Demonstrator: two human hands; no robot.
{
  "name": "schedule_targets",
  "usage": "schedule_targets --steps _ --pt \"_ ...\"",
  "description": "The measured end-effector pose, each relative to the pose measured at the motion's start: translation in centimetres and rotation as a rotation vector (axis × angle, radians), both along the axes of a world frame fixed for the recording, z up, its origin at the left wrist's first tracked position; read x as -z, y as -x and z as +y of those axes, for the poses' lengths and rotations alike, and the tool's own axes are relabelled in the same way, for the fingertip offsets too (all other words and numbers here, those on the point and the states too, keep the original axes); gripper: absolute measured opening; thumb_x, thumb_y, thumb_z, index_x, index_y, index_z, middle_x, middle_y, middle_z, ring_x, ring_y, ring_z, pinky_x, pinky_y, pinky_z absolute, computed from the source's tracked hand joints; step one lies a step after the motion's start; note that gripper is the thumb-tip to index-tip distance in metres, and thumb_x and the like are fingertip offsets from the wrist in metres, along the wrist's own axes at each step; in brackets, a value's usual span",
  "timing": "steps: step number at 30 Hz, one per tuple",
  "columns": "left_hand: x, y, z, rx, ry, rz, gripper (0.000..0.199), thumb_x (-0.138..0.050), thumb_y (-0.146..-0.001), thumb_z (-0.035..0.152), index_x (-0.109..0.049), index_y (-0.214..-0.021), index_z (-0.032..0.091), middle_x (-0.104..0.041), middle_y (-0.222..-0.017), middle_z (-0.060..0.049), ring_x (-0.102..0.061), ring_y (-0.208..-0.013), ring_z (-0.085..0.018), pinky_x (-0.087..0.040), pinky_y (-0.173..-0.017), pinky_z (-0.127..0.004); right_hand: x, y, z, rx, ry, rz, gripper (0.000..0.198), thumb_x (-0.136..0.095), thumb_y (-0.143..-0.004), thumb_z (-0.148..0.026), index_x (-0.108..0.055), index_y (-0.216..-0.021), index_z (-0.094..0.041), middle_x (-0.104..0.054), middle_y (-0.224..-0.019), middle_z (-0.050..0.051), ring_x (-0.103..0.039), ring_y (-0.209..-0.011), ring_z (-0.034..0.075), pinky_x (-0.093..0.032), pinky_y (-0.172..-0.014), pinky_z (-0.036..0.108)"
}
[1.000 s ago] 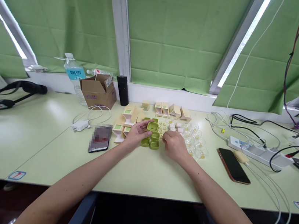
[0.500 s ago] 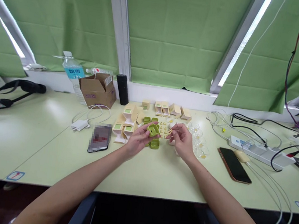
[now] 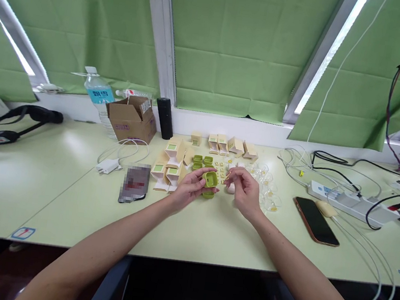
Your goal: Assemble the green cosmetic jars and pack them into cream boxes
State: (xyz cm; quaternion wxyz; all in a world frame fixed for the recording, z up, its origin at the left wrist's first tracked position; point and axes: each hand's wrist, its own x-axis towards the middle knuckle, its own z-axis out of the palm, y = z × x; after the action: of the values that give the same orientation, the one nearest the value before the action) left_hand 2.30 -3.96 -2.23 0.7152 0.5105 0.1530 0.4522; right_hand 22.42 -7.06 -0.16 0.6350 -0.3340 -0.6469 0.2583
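My left hand [image 3: 187, 189] is closed round a small olive-green square cup [image 3: 211, 179], its hollow side tilted toward me. Just to its right, my right hand [image 3: 246, 192] pinches a tiny pale-yellow piece [image 3: 228, 175], mostly covered by the fingers. More green cups [image 3: 197, 159] stand on the table behind and below my left hand. Between the two hands lie rows of little yellow pieces [image 3: 220, 170]. A pale rounded object [image 3: 230, 189] shows partly beneath my right hand. Beyond that hand spread several clear plastic domed pieces [image 3: 267, 178].
Cream cardboard boxes [image 3: 175, 152] stand left of the cups, with more small boxes [image 3: 235, 146] behind. A brown carton [image 3: 133, 123], bottle [image 3: 99, 96] and black cylinder [image 3: 164, 119] are at back left. Right lie a phone [image 3: 316, 222], power strip [image 3: 349, 201] and cables.
My left hand has shifted slightly right with the green cup, turning it more upright. My right hand's fingers have curled in, covering more of the small yellow piece.
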Motion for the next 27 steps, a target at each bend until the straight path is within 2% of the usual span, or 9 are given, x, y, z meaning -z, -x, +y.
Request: schedule_targets --steps 6,10,17,23,27 --pt "0.0 -0.1 0.0 0.027 -0.030 -0.004 0.050 -0.083 -0.084 0.039 -0.070 -0.128 0.018 -0.074 -0.111 -0.011 -0.074 -0.099 -0.027 -0.051 -0.106 -0.052 0.0 0.2 -0.5 -0.022 -0.031 -0.091 0.020 -0.057 -0.102 -0.036 -0.075 -0.101 -0.026 -0.067 -0.099 0.005 -0.068 -0.074 0.015 -0.060 -0.069 0.034" --pt "-0.1 -0.1 -0.2 0.026 -0.045 -0.008 0.048 -0.081 -0.086 0.038 -0.071 -0.128 0.018 -0.074 -0.112 -0.012 -0.073 -0.104 -0.028 -0.052 -0.104 -0.052 0.0 0.3 -0.8 -0.018 -0.031 -0.107 0.014 -0.063 -0.098 -0.031 -0.075 -0.101 -0.026 -0.070 -0.095 0.005 -0.068 -0.078 0.017 -0.058 -0.067 0.033" --pt "0.0 -0.3 -0.2 0.034 -0.046 -0.012 0.046 -0.082 -0.085 0.038 -0.073 -0.126 0.020 -0.073 -0.115 -0.012 -0.071 -0.106 -0.028 -0.054 -0.104 -0.054 -0.1 0.5 -1.1 -0.018 -0.021 -0.143 0.009 -0.065 -0.095 -0.028 -0.074 -0.099 -0.026 -0.072 -0.095 0.004 -0.068 -0.086 0.018 -0.059 -0.076 0.035" --pt "0.2 -0.2 -0.2 0.038 -0.066 0.035 0.050 -0.083 -0.084 0.040 -0.072 -0.129 0.020 -0.074 -0.119 -0.013 -0.073 -0.102 -0.028 -0.055 -0.103 -0.051 -0.1 0.4 -1.0 0.026 0.004 -0.212 0.009 -0.066 -0.093 -0.025 -0.074 -0.094 -0.024 -0.073 -0.089 0.004 -0.066 -0.076 0.017 -0.056 -0.072 0.033" --pt "0.3 -0.2 -0.3 0.043 -0.087 0.060 0.051 -0.081 -0.086 0.040 -0.071 -0.132 0.020 -0.075 -0.117 -0.013 -0.074 -0.101 -0.028 -0.056 -0.100 -0.049 -0.1 0.5 -1.1 0.090 -0.077 -0.293 0.012 -0.063 -0.092 -0.020 -0.074 -0.090 -0.024 -0.072 -0.081 0.003 -0.063 -0.070 0.017 -0.053 -0.066 0.031"
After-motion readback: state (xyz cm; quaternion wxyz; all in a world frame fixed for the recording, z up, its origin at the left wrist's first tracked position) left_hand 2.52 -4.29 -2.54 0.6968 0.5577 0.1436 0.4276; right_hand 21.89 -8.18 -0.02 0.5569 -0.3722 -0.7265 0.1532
